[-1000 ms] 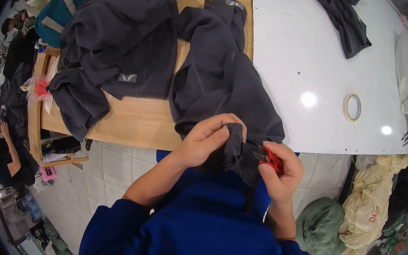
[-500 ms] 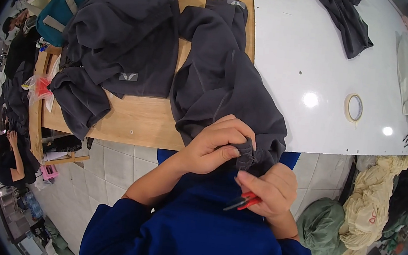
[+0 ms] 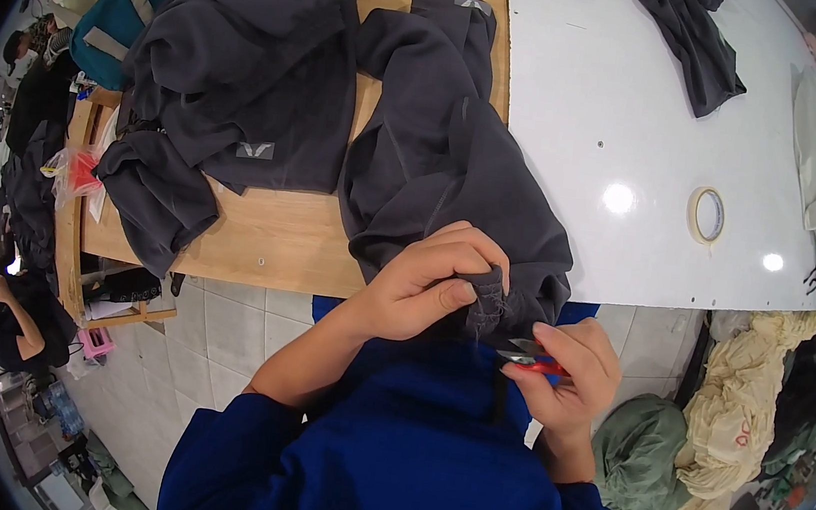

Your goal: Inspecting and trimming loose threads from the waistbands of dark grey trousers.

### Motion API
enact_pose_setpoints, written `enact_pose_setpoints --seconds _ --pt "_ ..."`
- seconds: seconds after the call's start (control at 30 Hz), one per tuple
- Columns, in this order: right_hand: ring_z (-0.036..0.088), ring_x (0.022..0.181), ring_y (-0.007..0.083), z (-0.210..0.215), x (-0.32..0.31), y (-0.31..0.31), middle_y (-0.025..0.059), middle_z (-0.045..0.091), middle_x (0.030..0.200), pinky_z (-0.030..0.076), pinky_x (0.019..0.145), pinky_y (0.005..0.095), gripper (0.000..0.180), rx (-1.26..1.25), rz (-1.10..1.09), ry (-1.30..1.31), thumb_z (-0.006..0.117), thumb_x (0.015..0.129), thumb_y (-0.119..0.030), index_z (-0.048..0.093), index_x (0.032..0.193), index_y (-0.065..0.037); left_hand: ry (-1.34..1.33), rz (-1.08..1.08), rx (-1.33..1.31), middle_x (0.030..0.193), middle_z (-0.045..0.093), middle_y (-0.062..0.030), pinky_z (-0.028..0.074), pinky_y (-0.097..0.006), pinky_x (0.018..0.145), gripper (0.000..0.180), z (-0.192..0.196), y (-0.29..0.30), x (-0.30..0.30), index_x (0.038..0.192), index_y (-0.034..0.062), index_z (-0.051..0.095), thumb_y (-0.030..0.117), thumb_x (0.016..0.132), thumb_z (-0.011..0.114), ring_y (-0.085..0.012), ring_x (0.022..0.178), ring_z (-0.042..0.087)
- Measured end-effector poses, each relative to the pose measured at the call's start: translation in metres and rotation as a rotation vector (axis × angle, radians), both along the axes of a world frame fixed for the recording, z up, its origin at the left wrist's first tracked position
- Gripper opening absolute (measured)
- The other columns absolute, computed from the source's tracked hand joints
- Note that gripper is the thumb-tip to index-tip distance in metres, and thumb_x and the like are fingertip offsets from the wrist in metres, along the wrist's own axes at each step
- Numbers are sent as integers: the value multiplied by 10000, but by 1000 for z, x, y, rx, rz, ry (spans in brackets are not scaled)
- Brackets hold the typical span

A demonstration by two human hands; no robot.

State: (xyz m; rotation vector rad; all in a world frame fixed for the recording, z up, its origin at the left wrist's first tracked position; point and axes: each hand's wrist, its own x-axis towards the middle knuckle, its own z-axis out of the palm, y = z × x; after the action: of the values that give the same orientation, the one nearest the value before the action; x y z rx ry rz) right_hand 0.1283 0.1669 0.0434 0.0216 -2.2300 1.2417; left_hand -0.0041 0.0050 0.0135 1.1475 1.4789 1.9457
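A dark grey garment (image 3: pixel 458 170) stretches from the wooden table top down over its near edge. My left hand (image 3: pixel 435 283) is closed on the garment's hem, pinching it between thumb and fingers. Loose thread ends show on the stitching of this folded hem (image 3: pixel 485 307). Just right of the hem, my right hand (image 3: pixel 566 374) grips small red-handled thread snips (image 3: pixel 538 365) between thumb and fingers. Their metal blades point left toward the hem and look slightly apart. A small gap separates the blade tips from the cloth.
More dark grey garments (image 3: pixel 249 56) are heaped on the wooden table (image 3: pixel 227 255) to the left. On the white table (image 3: pixel 595 206) lie a tape roll (image 3: pixel 706 215) and another dark garment (image 3: pixel 693 46). Cream cloth bundles (image 3: pixel 741 424) and a green one (image 3: pixel 645 453) rest lower right. People sit far left.
My right hand has turned and moved up and right, swinging the snips' blades toward the hem. My left hand keeps its hold on the hem, slightly shifted. A person at far left moved an arm.
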Motion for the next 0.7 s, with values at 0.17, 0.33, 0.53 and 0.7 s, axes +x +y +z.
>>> enact_pose_setpoints --seconds 0.17,0.33,0.53,0.7 --pt "479 544 152 3 -3 1 22 595 696 331 487 259 412 130 -6 -16 836 563 -209 714 931 -69 0 -8 0 987 610 -92 394 -321 831 171 1 -1 1 916 35 586 197 931 532 -206 888 527" --pt "472 550 146 3 -4 1 12 594 703 329 493 256 393 179 -13 3 827 575 -212 722 929 -77 -15 -12 11 994 611 -91 394 -322 832 179 1 0 3 921 36 593 204 934 532 -207 892 525" --pt "457 546 145 2 -4 -1 8 596 702 320 488 257 404 168 -8 1 830 565 -218 727 933 -88 -6 -26 -4 992 609 -90 392 -321 819 198 2 1 3 915 37 590 223 939 526 -205 879 521" --pt "450 543 142 3 -5 -1 3 590 686 313 484 255 394 179 4 8 831 561 -206 730 925 -94 4 -37 -19 983 609 -93 390 -314 807 202 3 0 3 890 35 591 222 932 531 -205 852 518"
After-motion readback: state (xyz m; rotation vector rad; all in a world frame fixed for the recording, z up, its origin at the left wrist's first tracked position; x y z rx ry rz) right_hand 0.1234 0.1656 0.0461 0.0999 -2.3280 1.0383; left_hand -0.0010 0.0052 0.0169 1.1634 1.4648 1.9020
